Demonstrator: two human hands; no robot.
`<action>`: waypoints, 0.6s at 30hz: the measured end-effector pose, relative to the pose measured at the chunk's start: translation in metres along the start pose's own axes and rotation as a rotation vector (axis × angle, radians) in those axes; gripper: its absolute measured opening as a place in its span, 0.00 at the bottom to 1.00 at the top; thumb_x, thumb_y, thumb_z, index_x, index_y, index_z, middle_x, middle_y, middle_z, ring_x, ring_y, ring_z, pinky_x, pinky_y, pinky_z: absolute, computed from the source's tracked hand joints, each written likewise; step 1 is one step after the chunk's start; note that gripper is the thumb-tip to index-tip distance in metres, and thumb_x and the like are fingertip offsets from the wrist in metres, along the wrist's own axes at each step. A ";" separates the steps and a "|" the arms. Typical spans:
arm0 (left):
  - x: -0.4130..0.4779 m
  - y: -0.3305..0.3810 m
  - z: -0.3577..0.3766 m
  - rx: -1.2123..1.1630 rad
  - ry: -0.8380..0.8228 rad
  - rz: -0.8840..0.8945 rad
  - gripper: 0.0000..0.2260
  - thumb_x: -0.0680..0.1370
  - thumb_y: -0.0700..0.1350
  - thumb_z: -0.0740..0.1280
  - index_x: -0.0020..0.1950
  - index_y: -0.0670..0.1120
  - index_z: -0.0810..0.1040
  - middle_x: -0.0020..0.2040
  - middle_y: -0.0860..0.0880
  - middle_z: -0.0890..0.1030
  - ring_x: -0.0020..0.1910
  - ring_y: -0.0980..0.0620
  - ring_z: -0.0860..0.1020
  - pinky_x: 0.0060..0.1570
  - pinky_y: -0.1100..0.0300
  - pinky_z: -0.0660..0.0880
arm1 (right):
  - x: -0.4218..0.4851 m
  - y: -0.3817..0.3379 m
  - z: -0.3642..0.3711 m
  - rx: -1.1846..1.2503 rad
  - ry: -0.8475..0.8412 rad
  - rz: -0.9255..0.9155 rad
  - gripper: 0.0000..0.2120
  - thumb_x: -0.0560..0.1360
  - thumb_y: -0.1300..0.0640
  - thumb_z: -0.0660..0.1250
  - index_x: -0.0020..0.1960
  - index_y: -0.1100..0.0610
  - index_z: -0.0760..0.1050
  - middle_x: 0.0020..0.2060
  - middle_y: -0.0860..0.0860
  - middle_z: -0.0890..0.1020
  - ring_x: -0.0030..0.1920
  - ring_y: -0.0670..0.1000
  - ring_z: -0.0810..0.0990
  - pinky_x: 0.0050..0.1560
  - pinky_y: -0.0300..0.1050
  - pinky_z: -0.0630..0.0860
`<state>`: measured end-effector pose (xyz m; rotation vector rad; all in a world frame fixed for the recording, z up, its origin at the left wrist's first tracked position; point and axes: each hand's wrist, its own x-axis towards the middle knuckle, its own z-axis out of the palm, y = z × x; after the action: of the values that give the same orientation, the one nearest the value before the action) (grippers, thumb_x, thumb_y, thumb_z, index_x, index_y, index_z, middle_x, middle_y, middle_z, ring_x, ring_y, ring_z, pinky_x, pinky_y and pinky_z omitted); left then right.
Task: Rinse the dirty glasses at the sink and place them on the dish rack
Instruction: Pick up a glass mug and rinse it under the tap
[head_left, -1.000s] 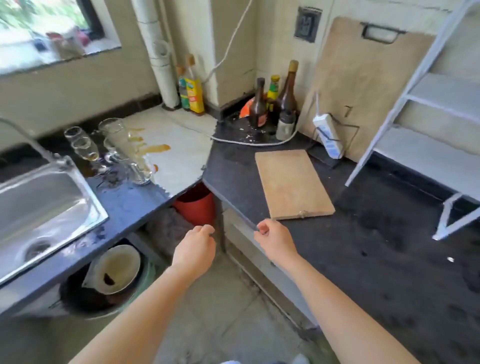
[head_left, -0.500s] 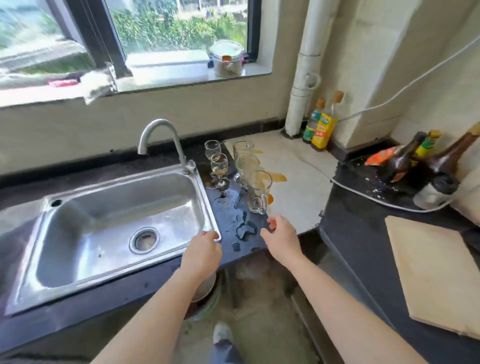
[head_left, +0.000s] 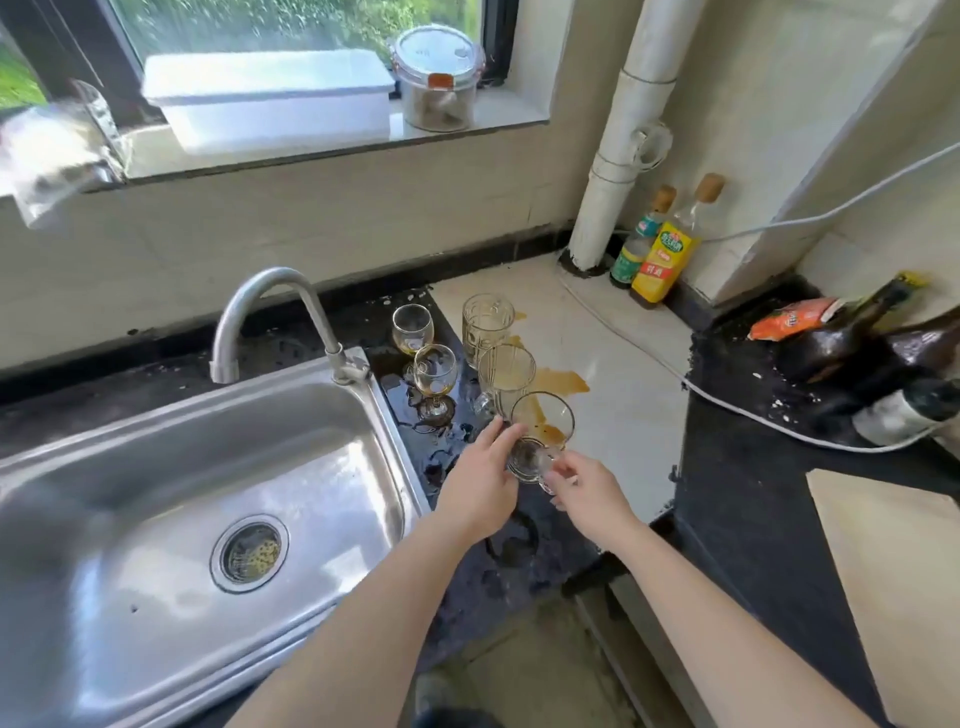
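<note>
Several dirty glasses stand on the wet counter right of the steel sink (head_left: 156, 467). The nearest glass mug (head_left: 540, 436) holds brown dregs. My left hand (head_left: 480, 486) touches its left side and my right hand (head_left: 587, 493) has fingers at its handle. Behind it stand a second mug (head_left: 506, 376), a third mug (head_left: 487, 325) and two small stemmed glasses (head_left: 435, 376) (head_left: 413, 327). The faucet (head_left: 270, 317) arches over the sink's back edge; no water runs. No dish rack is in view.
Brown liquid is spilled on the pale counter (head_left: 561, 382) beside the mugs. Two oil bottles (head_left: 660, 260) stand by a white pipe. Dark bottles (head_left: 852, 343) and a white cable (head_left: 727, 405) lie on the right counter, with a wooden board (head_left: 893, 561) nearer.
The view has swung left from the right counter to the sink. Both hands moved forward from the counter edge to the nearest mug and now touch it.
</note>
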<state>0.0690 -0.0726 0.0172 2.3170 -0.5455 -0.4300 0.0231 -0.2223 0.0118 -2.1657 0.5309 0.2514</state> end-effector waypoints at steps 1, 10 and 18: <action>0.003 -0.002 -0.002 0.021 0.009 0.031 0.23 0.77 0.39 0.59 0.70 0.56 0.65 0.78 0.52 0.57 0.71 0.47 0.65 0.59 0.57 0.69 | 0.000 -0.002 -0.003 -0.031 0.010 -0.010 0.08 0.80 0.53 0.62 0.55 0.54 0.75 0.48 0.49 0.80 0.46 0.50 0.80 0.49 0.46 0.78; -0.051 -0.040 -0.048 -0.179 0.107 0.105 0.20 0.77 0.49 0.67 0.67 0.58 0.68 0.70 0.60 0.67 0.65 0.59 0.71 0.62 0.62 0.70 | -0.028 -0.057 0.000 -0.165 -0.192 -0.118 0.08 0.78 0.56 0.64 0.41 0.53 0.74 0.38 0.48 0.78 0.40 0.48 0.79 0.40 0.38 0.76; -0.078 -0.149 -0.138 -0.527 0.031 -0.200 0.37 0.66 0.46 0.78 0.66 0.67 0.62 0.65 0.60 0.73 0.63 0.60 0.71 0.61 0.63 0.68 | -0.013 -0.150 0.093 -0.212 -0.479 -0.241 0.09 0.78 0.54 0.64 0.39 0.48 0.74 0.37 0.47 0.77 0.40 0.49 0.78 0.44 0.45 0.75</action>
<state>0.1022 0.1419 0.0199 1.8677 -0.1549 -0.5553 0.0814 -0.0643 0.0673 -2.2409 -0.0304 0.6948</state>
